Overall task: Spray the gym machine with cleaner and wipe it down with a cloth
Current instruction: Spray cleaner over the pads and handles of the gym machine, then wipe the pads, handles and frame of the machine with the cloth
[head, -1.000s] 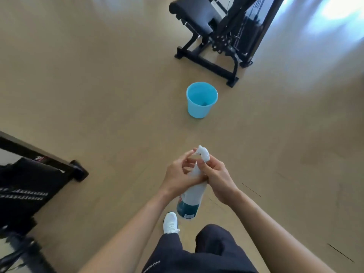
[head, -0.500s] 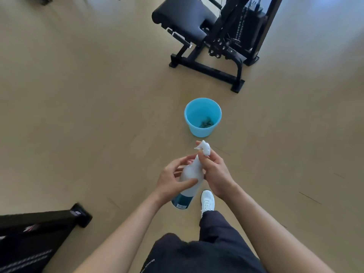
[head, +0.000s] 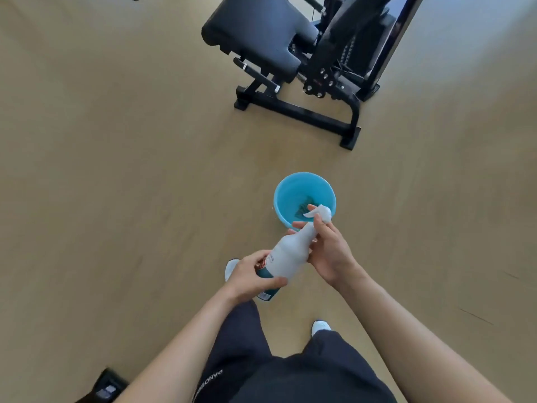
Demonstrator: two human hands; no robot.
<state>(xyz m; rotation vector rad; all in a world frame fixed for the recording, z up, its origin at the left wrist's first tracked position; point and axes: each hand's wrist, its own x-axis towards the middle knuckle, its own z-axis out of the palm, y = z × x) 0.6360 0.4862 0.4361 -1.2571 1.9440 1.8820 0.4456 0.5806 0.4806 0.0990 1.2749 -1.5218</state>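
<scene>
In front of your waist, above the tan floor, you hold the white spray bottle in both hands. It is tilted, its teal base low and toward you and its trigger head up and away. Your left hand grips the lower body of the bottle, with the fingers curled over the label and the thumb lying along the near side. Your right hand holds the neck just under the trigger head, its fingers wrapped round it. Neither hand is loose; both are clamped on the bottle.

Just beyond the bottle, a blue bucket stands upright on the floor, and from your viewpoint the trigger head overlaps its near rim. A dark, crumpled cloth lies at the bottom of the bucket.

Farther on stands the black gym machine. Its padded seat is on the left, its frame feet are on the floor, and it is well apart from the bucket.

Below your hands you can see your dark trousers and two white shoes, one partly hidden behind your left hand and the other nearer to you. The foot of another black piece of equipment shows in the lower left corner.
</scene>
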